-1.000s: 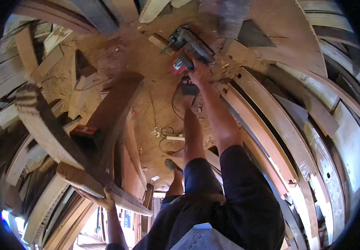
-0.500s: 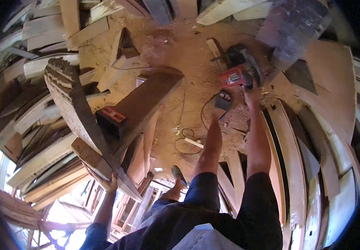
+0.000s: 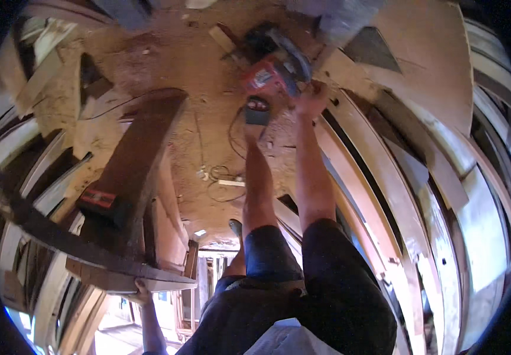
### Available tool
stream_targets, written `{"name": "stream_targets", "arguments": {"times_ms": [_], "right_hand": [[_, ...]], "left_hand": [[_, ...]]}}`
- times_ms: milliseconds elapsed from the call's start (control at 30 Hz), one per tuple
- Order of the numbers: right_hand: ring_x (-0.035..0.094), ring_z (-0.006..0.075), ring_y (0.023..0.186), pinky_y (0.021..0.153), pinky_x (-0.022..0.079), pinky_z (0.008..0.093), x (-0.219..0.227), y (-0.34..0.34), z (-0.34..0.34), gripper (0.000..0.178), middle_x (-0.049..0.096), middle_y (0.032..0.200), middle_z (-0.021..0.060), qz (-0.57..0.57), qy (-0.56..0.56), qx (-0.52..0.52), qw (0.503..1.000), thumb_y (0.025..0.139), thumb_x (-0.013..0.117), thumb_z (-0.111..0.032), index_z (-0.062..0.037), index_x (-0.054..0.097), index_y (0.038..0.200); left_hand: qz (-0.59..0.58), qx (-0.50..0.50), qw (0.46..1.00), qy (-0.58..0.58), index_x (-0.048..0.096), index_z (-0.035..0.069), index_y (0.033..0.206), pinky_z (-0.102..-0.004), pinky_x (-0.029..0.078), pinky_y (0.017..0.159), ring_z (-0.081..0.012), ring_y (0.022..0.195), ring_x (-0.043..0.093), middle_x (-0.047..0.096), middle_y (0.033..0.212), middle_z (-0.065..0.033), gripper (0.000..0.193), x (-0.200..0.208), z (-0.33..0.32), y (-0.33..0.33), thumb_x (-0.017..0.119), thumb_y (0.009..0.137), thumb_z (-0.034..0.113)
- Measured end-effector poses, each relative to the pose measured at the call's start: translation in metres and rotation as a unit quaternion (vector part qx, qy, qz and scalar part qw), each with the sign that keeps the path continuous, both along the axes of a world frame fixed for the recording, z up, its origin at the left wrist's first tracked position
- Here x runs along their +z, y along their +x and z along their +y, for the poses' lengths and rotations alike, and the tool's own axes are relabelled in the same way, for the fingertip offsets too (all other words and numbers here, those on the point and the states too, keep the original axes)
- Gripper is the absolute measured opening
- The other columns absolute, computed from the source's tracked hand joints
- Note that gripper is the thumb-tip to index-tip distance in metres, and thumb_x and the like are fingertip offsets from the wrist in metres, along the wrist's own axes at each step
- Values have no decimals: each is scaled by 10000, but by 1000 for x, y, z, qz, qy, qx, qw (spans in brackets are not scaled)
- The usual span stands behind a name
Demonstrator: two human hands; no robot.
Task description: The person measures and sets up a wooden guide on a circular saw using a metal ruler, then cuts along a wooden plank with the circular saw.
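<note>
My left hand point(image 3: 141, 293) is closed at the lower left, its fingers gripping the edge of a wooden block point(image 3: 99, 279). Against that block lies a long, rough-edged plank point(image 3: 66, 242), which looks bent in this view. My right hand point(image 3: 311, 99), somewhat blurred, is wrapped round the rear of a red and black power saw point(image 3: 267, 74), low by the ground ahead of my sandalled foot point(image 3: 257, 112). The saw's blade cannot be made out. Between plank and saw, a wide brown board point(image 3: 143, 136) slants away, with a black and red boxy object point(image 3: 99, 200) on its near part.
A short wood strip point(image 3: 223, 39) lies by the saw. Thin cord point(image 3: 214, 174) loops over the sandy ground point(image 3: 190, 65) beside my leg. Long boards point(image 3: 385, 177) are stacked along my right, with a large panel point(image 3: 427, 65) beyond. More timber point(image 3: 36, 77) crowds the left.
My view has shifted, so most things appear farther left. The plank at my left hand has swung from steeply upright to nearly level. My right hand keeps hold of the saw.
</note>
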State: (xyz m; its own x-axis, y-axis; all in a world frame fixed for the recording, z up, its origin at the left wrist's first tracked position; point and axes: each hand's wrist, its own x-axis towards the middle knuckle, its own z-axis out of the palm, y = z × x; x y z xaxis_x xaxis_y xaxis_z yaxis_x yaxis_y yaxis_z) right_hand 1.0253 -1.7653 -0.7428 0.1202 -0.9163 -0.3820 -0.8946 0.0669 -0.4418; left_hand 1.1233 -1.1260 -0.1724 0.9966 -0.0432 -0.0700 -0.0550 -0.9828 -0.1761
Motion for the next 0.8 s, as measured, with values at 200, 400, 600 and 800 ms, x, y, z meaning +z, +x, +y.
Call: {"name": "stream_targets", "arguments": {"times_ms": [200,400,600,800], "right_hand": [[726,353,1021,951,549,434,-100,-91,-76,385,754,1067,199,26,-10,-64,998,940,723,-237,-53,680,1276],[669,325,964,888,566,475,-175,-96,-131,350,686,1094,116,-369,338,-476,723,1010,657,-271,-102,647,1315],[632,293,947,845,576,472,-203,-126,-192,280,667,1118,92,-545,367,-394,643,1063,590,-287,-146,655,1295],[651,290,1021,913,566,482,-111,-97,-156,352,673,1182,95,-487,206,-487,696,1087,563,-287,-93,592,1380]], "left_hand": [[7,-39,999,36,64,-113,1645,-563,379,1200,-484,1473,385,273,1628,-382,1182,-5,8,9,820,924,440],[-7,-62,994,85,84,-111,1646,-571,339,1223,-491,1495,352,246,1644,-385,1165,17,6,12,810,930,452],[-7,-78,994,74,104,-109,1647,-580,298,1246,-498,1517,319,219,1660,-387,1148,-4,4,21,800,937,465],[-13,-109,990,85,124,-108,1649,-588,257,1270,-505,1539,285,192,1675,-389,1133,15,17,29,790,943,477]]}}
